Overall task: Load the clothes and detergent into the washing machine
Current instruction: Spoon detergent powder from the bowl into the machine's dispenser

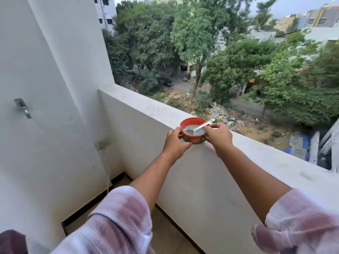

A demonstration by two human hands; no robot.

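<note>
Detergent tub (194,139), red and round with pale powder inside, sits at the inner edge of the balcony ledge (256,156). I see a metal spoon (199,127) in it, bowl in the powder and handle poking out over the tub's right rim. My left hand (174,142) is wrapped around the tub's left side, and my right hand (219,136) curls against the tub's right side, fingertips just under the spoon handle; a switch plate (102,143) sits on the wall left of the tub.
</note>
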